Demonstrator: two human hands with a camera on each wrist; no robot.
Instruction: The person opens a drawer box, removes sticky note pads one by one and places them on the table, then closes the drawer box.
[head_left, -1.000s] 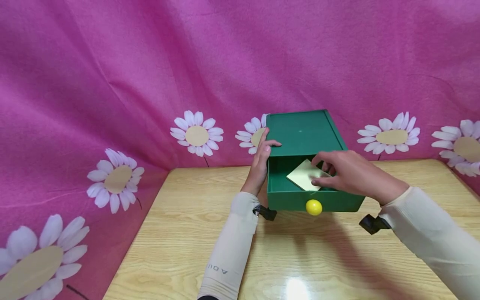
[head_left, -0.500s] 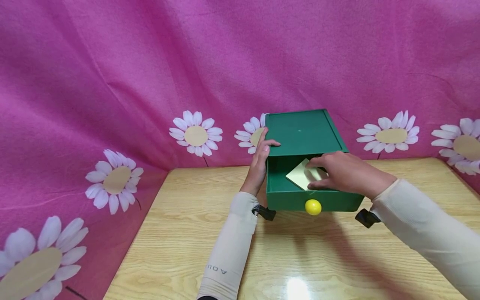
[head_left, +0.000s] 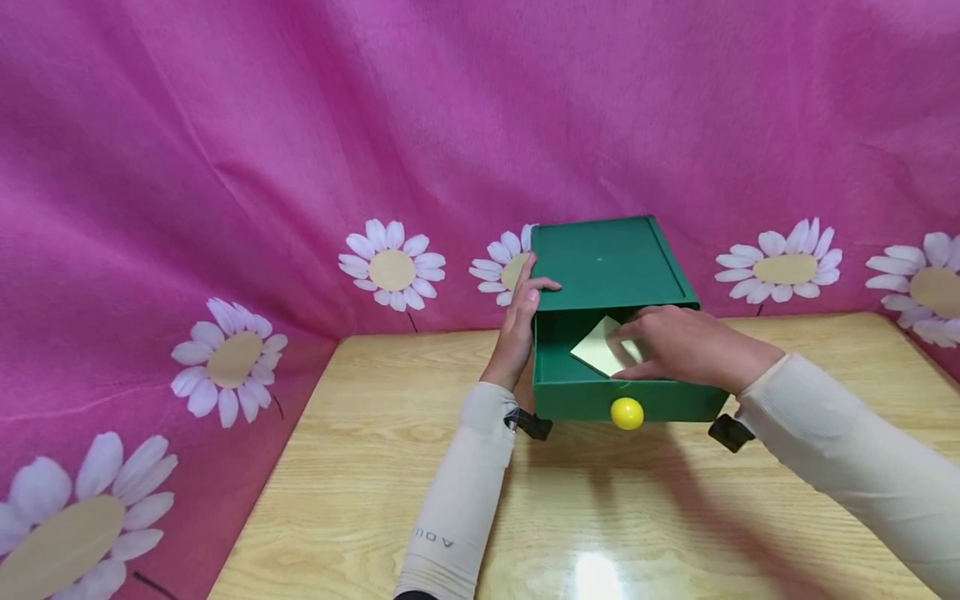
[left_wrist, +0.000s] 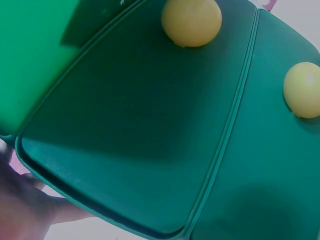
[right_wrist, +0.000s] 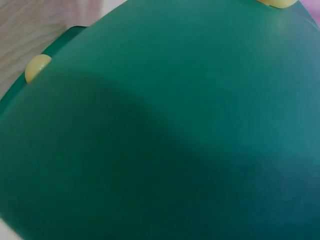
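A green drawer box (head_left: pixel 607 262) stands toward the back of the table, its top drawer (head_left: pixel 626 402) pulled out. Inside that drawer lies a pale yellow square pad of sticky notes (head_left: pixel 597 348), turned cornerwise. My right hand (head_left: pixel 690 343) reaches in from the right, thumb and fingers curled over the pad's near and right edges; the fingertips are partly hidden. Against the box's left side rests my left hand (head_left: pixel 517 333), one finger lying over the top edge. In the left wrist view, part of that hand (left_wrist: pixel 30 205) shows beside the green box.
A yellow round knob (head_left: pixel 627 413) sticks out from the open drawer. Lower green fronts carry further yellow knobs (left_wrist: pixel 191 22). The wooden table (head_left: pixel 360 467) reaches back to a pink cloth (head_left: pixel 450 125) printed with daisies.
My right hand has moved slightly left and lower into the drawer, covering more of the pad. My left hand and the box have stayed in place.
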